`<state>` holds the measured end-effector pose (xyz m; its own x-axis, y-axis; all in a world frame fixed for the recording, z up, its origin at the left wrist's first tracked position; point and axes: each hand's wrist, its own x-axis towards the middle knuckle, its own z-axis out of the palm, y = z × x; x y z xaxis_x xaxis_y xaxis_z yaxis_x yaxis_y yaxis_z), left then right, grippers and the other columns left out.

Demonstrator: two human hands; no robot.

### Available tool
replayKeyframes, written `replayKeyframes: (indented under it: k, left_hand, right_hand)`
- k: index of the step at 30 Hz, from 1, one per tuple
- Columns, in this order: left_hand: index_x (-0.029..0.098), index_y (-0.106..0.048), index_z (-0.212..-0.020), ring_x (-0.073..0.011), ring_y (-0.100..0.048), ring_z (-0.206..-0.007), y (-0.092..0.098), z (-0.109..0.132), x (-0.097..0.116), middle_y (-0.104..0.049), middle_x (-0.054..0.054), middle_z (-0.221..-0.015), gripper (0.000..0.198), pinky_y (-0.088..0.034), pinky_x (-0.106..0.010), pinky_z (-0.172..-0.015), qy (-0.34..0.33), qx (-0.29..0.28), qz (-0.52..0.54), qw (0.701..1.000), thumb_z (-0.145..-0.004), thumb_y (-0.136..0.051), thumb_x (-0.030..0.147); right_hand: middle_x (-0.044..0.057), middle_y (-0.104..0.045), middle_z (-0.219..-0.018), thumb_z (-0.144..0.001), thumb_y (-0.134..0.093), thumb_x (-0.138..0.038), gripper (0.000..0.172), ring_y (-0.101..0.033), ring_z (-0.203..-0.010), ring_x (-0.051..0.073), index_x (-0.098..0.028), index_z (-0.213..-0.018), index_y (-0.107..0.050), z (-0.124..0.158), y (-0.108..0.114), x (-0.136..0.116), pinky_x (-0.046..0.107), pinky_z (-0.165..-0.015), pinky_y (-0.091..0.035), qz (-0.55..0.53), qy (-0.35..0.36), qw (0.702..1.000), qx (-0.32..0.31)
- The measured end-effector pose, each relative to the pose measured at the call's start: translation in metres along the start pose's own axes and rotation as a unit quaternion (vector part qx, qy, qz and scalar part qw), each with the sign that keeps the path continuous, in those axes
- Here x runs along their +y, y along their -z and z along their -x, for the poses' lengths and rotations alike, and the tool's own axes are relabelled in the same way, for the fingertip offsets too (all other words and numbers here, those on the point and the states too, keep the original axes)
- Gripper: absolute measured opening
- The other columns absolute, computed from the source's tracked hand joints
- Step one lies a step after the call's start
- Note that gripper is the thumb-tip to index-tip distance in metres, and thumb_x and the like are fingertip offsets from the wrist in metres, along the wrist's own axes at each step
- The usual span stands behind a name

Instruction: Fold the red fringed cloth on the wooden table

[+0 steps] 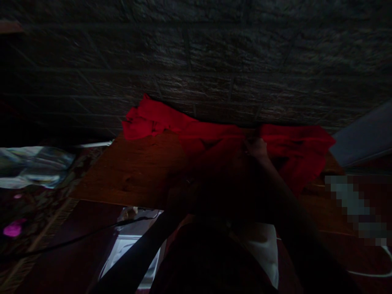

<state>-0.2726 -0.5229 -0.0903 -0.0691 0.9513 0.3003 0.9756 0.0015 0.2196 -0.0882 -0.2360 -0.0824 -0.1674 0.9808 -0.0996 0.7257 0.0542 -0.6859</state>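
A red garment [214, 132] lies crumpled along the back of a low wooden table [131, 167]. Its two ends look like sleeves, stretching left and right by the wall. My right hand [257, 148] is on the garment right of its middle, with the fingers bent in and seemingly closed on the cloth. Deep shadow covers my left hand [180, 196], which is low over the near side of the table; its fingers are hidden. The garment's near part is also too dark to make out.
Behind the table rises a dark block-patterned wall [208, 53]. A shiny plastic bag [43, 163] and a pink object [14, 228] are at left on a patterned rug. A black cable [76, 238] crosses lower left, near a whitish package [131, 245]. A white cable [372, 274] curves at right.
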Motion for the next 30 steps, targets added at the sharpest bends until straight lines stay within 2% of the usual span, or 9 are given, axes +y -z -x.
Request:
replayKeyframes:
  k: [4,7,12,17,30]
  left_hand:
    - [0.02,-0.07,-0.093,-0.0186,-0.065,-0.086,0.005,0.001,0.003,-0.072,-0.004,-0.094,0.017,-0.052,-0.029,-0.077,0.021,-0.014,-0.013,1.0,-0.095,-0.053,0.019]
    - [0.021,-0.069,-0.092,-0.0184,-0.065,-0.088,0.009,-0.008,0.01,-0.071,-0.004,-0.096,0.016,-0.05,-0.028,-0.079,0.043,-0.028,-0.01,0.999,-0.095,-0.054,0.022]
    - [0.022,-0.069,-0.108,-0.0194,-0.065,-0.097,0.005,-0.049,0.029,-0.07,-0.006,-0.107,0.027,-0.048,-0.028,-0.083,0.047,-0.025,0.017,0.998,-0.1,-0.047,0.036]
    - [0.023,-0.07,-0.106,-0.0212,-0.065,-0.093,-0.013,-0.08,0.036,-0.07,-0.007,-0.109,0.028,-0.048,-0.03,-0.075,0.076,-0.065,-0.004,0.995,-0.098,-0.048,0.037]
    - [0.022,-0.07,-0.095,-0.0203,-0.064,-0.091,-0.02,-0.08,0.038,-0.07,-0.006,-0.102,0.029,-0.044,-0.029,-0.073,0.071,-0.105,-0.02,0.992,-0.099,-0.042,0.028]
  right_hand:
    - [0.003,-0.067,-0.059,-0.094,-0.057,-0.033,0.026,-0.062,-0.046,0.012,-0.014,-0.096,-0.074,0.001,0.0,-0.001,0.018,-0.05,-0.048,0.002,0.001,1.0,-0.002]
    - [0.003,-0.068,-0.061,-0.093,-0.058,-0.033,0.025,-0.061,-0.046,0.012,-0.014,-0.099,-0.073,0.0,0.0,0.0,0.018,-0.05,-0.047,0.001,-0.002,1.0,-0.001]
    - [0.002,-0.066,-0.056,-0.094,-0.057,-0.035,0.027,-0.061,-0.046,0.012,-0.014,-0.095,-0.074,-0.003,-0.001,0.003,0.018,-0.052,-0.047,0.011,0.013,1.0,0.0]
    - [0.004,-0.069,-0.06,-0.094,-0.058,-0.034,0.026,-0.061,-0.045,0.011,-0.013,-0.095,-0.073,-0.001,-0.001,0.002,0.017,-0.047,-0.045,-0.002,0.007,1.0,-0.002]
    - [0.003,-0.068,-0.059,-0.094,-0.057,-0.033,0.025,-0.062,-0.045,0.011,-0.014,-0.1,-0.072,-0.007,-0.003,0.005,0.016,-0.045,-0.045,-0.015,0.007,1.0,-0.013]
